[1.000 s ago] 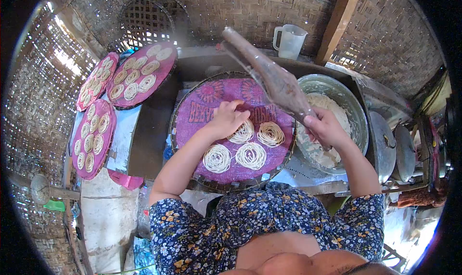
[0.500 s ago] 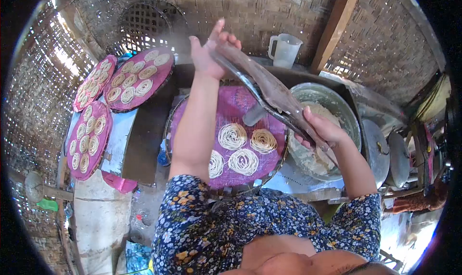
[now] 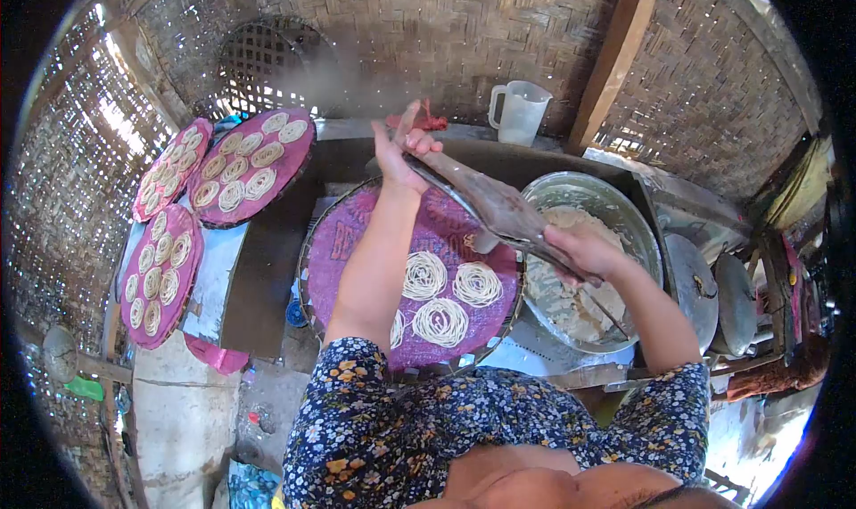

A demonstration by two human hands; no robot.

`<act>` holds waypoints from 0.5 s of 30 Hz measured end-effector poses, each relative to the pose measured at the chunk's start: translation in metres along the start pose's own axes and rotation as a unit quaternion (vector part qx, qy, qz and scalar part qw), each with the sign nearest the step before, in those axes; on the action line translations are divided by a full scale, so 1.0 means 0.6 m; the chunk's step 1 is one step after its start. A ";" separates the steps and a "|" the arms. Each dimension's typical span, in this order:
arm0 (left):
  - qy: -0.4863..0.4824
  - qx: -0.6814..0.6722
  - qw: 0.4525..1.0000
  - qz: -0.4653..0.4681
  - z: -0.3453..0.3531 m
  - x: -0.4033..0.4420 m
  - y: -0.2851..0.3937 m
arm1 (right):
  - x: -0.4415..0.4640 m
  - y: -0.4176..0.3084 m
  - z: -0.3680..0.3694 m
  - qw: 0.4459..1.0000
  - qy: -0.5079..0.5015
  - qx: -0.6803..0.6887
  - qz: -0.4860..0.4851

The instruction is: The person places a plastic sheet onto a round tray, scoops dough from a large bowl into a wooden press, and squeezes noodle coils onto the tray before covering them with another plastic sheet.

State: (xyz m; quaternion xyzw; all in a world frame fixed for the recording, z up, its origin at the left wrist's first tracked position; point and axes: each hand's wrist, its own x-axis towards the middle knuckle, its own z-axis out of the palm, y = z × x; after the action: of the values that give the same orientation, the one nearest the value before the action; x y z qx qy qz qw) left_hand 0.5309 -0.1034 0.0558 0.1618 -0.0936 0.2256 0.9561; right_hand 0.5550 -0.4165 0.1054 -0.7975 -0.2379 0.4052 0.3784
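A long dark wooden hand press (image 3: 495, 208) slants across my front, above a round tray. My left hand (image 3: 406, 160) is at its far upper end, with some fingers curled over the handle and the index finger stretched out. My right hand (image 3: 584, 252) is wrapped around its lower right end. A pale cylinder (image 3: 486, 242) shows beneath the press's middle, partly hidden. On the tray's pink cloth (image 3: 357, 233) lie several noodle-like coils (image 3: 441, 323), one partly covered by my left arm. Right of the tray, partly under my right hand, a metal basin (image 3: 655, 286) holds pale dough (image 3: 571, 308).
At left, several round pink-covered trays (image 3: 290, 172) carry more pale coils. A translucent pitcher (image 3: 520, 114) stands on the back ledge, near a red item (image 3: 428, 119). Round metal lids (image 3: 691, 282) lean at right. A dark raised edge (image 3: 276, 242) borders the work area.
The press has come down, its far end lower and the slant flatter. My left fingers have curled over the handle. The view has shifted slightly, and the red item now shows behind.
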 end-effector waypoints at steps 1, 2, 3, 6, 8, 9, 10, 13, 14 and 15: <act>0.025 0.007 1.000 0.003 0.019 -0.011 -0.009 | -0.008 0.000 -0.010 0.999 0.028 -0.039 -0.007; 0.050 0.002 0.999 0.001 0.038 -0.018 -0.015 | -0.017 0.000 -0.023 0.995 0.054 -0.079 -0.013; 0.031 0.004 0.999 0.011 0.044 -0.014 -0.017 | -0.023 -0.005 -0.030 0.989 0.080 -0.120 -0.020; 0.015 -0.001 0.999 0.048 0.087 -0.004 -0.002 | -0.033 -0.039 -0.035 0.983 0.122 -0.126 -0.059; 0.021 0.013 0.998 0.052 0.127 -0.015 0.020 | -0.034 -0.059 -0.027 0.981 0.123 -0.136 -0.064; 0.022 0.021 0.998 0.052 0.142 -0.019 0.030 | -0.035 -0.066 -0.019 0.980 0.124 -0.139 -0.067; 0.022 0.030 0.998 0.056 0.148 -0.023 0.037 | -0.038 -0.068 -0.012 0.983 0.118 -0.129 -0.059; -0.034 0.036 0.997 0.053 0.131 -0.029 0.049 | -0.043 -0.051 -0.005 0.982 0.101 -0.140 -0.074; -0.041 0.032 0.998 0.046 0.134 -0.037 0.046 | -0.057 -0.055 -0.004 0.983 0.091 -0.129 -0.089; -0.047 0.027 0.998 0.041 0.137 -0.043 0.040 | -0.067 -0.054 -0.005 0.982 0.104 -0.129 -0.088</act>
State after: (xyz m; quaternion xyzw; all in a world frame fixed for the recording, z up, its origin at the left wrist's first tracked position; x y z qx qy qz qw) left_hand 0.4882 -0.1225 0.1322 0.1941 -0.1389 0.2592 0.9359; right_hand 0.5327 -0.4258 0.1511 -0.8533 -0.3166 0.2510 0.3295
